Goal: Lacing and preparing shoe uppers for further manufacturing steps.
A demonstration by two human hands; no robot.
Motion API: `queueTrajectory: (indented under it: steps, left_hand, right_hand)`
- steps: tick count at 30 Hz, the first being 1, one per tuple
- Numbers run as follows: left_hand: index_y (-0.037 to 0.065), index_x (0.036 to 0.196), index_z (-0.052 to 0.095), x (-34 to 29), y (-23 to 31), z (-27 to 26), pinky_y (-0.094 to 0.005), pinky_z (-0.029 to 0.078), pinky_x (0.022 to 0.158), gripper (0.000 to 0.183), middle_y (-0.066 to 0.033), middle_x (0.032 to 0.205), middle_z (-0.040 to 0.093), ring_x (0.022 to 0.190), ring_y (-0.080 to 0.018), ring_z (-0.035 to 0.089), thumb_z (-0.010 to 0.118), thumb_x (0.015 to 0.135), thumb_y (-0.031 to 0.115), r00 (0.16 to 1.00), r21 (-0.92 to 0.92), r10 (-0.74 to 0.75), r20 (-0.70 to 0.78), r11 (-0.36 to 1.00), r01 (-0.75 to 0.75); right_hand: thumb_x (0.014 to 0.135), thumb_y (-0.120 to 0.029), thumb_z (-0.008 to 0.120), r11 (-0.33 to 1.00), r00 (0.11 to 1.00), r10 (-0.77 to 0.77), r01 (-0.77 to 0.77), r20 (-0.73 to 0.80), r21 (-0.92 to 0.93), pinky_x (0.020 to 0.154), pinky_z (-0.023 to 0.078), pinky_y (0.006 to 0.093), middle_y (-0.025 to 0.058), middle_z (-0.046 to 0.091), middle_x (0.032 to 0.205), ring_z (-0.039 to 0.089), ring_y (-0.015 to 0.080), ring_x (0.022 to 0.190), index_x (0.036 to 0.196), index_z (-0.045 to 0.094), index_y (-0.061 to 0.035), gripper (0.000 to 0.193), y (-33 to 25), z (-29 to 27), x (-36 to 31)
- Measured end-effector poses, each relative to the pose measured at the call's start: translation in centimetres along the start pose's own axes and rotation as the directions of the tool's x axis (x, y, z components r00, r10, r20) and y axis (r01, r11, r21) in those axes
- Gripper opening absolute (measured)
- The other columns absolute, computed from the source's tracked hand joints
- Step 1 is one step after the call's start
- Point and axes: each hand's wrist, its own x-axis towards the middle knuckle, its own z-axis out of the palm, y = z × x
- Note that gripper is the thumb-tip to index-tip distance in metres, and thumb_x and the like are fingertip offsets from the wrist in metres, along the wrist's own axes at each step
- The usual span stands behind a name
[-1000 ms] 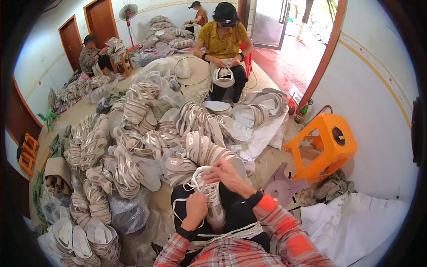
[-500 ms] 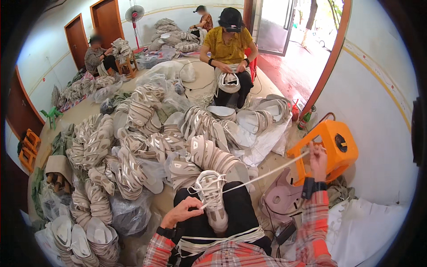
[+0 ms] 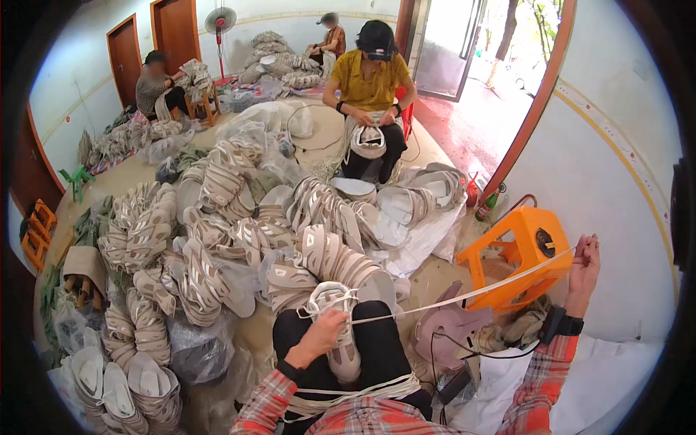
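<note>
the left hand (image 3: 324, 335) is curled closed around the top of a pale beige and white woven shoe upper (image 3: 335, 319), which rests on the person's lap between knees in black trousers. a long flat white lace (image 3: 471, 295) runs taut from the shoe upper out to the right hand (image 3: 584, 267), raised well apart at the right, fingers pinched shut on the lace's far end. that wrist wears a black band, and both sleeves are red and grey plaid.

just behind the taut lace stands an orange plastic stool (image 3: 523, 259), tipped on its side near the white wall. a mauve plastic shoe form (image 3: 453, 330) lies on the floor beside the right knee. ahead, heaped stacks of beige shoe uppers (image 3: 217, 239) cover the floor, some in clear plastic bags. beyond them a person in a yellow shirt (image 3: 370, 80) sits holding another shoe upper with both hands; 2 more people sit further back near the brown doors.
</note>
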Motion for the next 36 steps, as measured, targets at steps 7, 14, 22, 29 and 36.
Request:
queueTrajectory:
  steps: [7, 14, 22, 29, 36]
  left_hand:
    - [0.005, 0.089, 0.061, 5.4, 12.8, -3.8, -0.0311, 0.042, 0.063, 0.01, -0.0081, 0.077, 0.054, 0.072, -0.0213, 0.052, 0.056, 0.085, 0.013, 0.91, -0.437, 0.299, 0.286, 0.886, -0.154]
    - [0.0, 0.079, 0.059, -0.3, 24.7, -21.9, -0.024, 0.043, 0.051, 0.008, -0.006, 0.072, 0.057, 0.061, -0.0104, 0.053, 0.061, 0.081, 0.008, 0.871, -0.486, -0.013, -0.491, 0.834, -0.262]
    - [0.006, 0.091, 0.057, -13.7, 17.7, -35.1, -0.0185, 0.025, 0.034, 0.018, 0.0029, 0.059, 0.042, 0.041, -0.0015, 0.03, 0.051, 0.091, 0.023, -0.055, -0.131, -0.141, -0.989, 0.98, -0.149]
    - [0.004, 0.088, 0.068, -12.0, 2.3, -17.3, -0.0259, 0.044, 0.061, 0.018, -0.0051, 0.073, 0.064, 0.066, -0.0121, 0.057, 0.06, 0.081, 0.018, 0.581, -0.124, -0.661, -0.475, 0.704, 0.7]
    - [0.0, 0.09, 0.067, -3.1, 1.0, -1.3, -0.0251, 0.044, 0.056, 0.021, -0.0082, 0.068, 0.064, 0.058, -0.0122, 0.058, 0.064, 0.076, 0.016, 0.808, -0.128, -0.554, -0.2, 0.832, 0.539]
  right_hand:
    - [0.087, -0.011, 0.055, 0.983, 0.988, 0.046, -0.018, 0.148, -0.185, 0.054, 0.043, 0.0165, 0.0018, 0.052, 0.078, 0.044, 0.0045, 0.055, 0.098, 0.05, -0.0026, 0.015, -2.0, 11.9, -4.6]
    - [0.09, -0.018, 0.051, 0.891, 0.736, 0.452, -0.405, 0.504, -0.206, 0.044, 0.051, 0.0298, 0.0062, 0.057, 0.066, 0.052, 0.0119, 0.045, 0.09, 0.051, -0.0032, 0.015, 4.0, 21.7, -11.4]
    - [0.09, -0.019, 0.052, 0.76, 0.714, 0.649, -0.606, 0.262, -0.232, 0.042, 0.046, 0.0258, 0.0041, 0.055, 0.064, 0.049, 0.0089, 0.047, 0.088, 0.053, -0.0025, 0.016, 14.4, 13.0, -10.8]
    - [0.088, -0.016, 0.055, 0.59, 0.594, 0.793, -0.694, 0.137, -0.412, 0.045, 0.046, 0.0237, 0.0038, 0.055, 0.065, 0.049, 0.009, 0.048, 0.089, 0.055, -0.0032, 0.013, 19.3, 8.7, -17.1]
    - [0.088, -0.015, 0.055, 0.404, 0.369, 0.915, -0.835, 0.164, -0.374, 0.043, 0.047, 0.0235, 0.0043, 0.056, 0.068, 0.051, 0.0088, 0.047, 0.089, 0.055, -0.0029, 0.012, 22.1, 5.7, -24.3]
